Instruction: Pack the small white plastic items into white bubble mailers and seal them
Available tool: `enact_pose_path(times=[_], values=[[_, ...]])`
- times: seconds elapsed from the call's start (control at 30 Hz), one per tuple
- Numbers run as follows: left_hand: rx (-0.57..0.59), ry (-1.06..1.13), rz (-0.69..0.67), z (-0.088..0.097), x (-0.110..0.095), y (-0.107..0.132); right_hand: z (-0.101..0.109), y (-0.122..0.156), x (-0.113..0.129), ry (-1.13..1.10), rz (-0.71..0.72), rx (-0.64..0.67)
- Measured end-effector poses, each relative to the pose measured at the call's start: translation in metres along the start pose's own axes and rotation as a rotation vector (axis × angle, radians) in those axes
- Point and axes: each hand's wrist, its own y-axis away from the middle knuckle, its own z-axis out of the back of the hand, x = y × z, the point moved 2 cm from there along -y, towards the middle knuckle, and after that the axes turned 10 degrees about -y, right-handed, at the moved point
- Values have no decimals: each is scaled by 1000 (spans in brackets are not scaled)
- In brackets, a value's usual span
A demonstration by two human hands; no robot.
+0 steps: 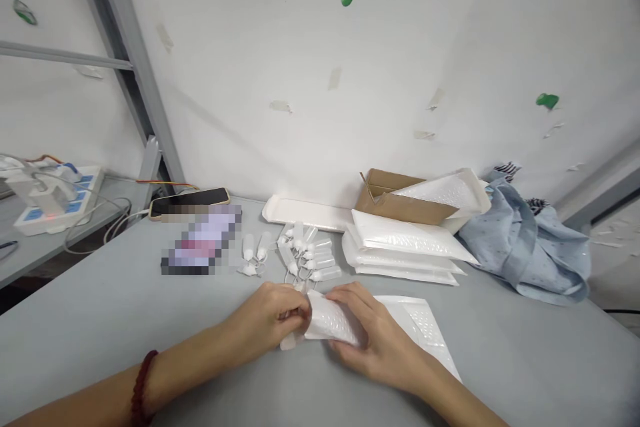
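A white bubble mailer [333, 320] lies between my hands at the front middle of the grey table. My right hand [367, 330] wraps round its right side, thumb below and fingers above, bending it into a curve. At its left end, my left hand [280, 313] has its fingers curled closed at the mailer's open edge; a pale flap shows under them. What is inside the mailer is hidden. Just behind my hands lie several small clear squeeze bottles [320, 261] with white caps. Another flat bubble mailer [427, 327] shows beneath and beyond my right forearm.
Stacked bubble mailers [400, 240] and an open cardboard box [400, 200] stand at the back right, beside a light blue cloth bag [530, 247]. Two phones, one black-screened [193, 200], one pixelated [203, 243], lie left. A power strip [65, 200] with cables is far left.
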Motion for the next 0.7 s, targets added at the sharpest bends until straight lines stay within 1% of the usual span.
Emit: enact_pose_path(times=[0.1, 0.17, 0.23, 0.3, 0.37, 0.4, 0.43, 0.47, 0.5, 0.57, 0.6, 0.63, 0.7], values=[[-76, -43, -89, -7, -4, 3, -3, 1, 3, -20, 33, 2], [-80, -30, -112, -11, -6, 6, -5, 1, 6, -32, 60, -2], [-19, 28, -92, -13, -10, 7, -6, 1, 8, -42, 83, -7], [75, 106, -58, -10, -14, 8, -6, 1, 9, -52, 91, -8], [149, 186, -26, -2, -18, 7, -5, 1, 10, -53, 85, 0], [158, 229, -7, 3, -19, 5, -4, 1, 10, -49, 75, 3], [136, 265, 21, 10, -18, 4, -3, 1, 9, -40, 60, 6], [89, 283, 60, 17, -14, 2, -2, 0, 9, -30, 46, 7], [22, 271, 108, 23, -8, 1, -1, 0, 8, -20, 33, 6], [-139, 145, 174, 35, 8, -1, 2, 0, 6, -8, 22, 0], [-198, 44, 154, 39, 16, -2, 3, 0, 6, -6, 22, -4], [-230, -68, 99, 41, 24, -3, 4, 0, 5, -5, 23, -9], [-206, -263, -72, 40, 36, -5, 4, 0, 5, -7, 28, -17]])
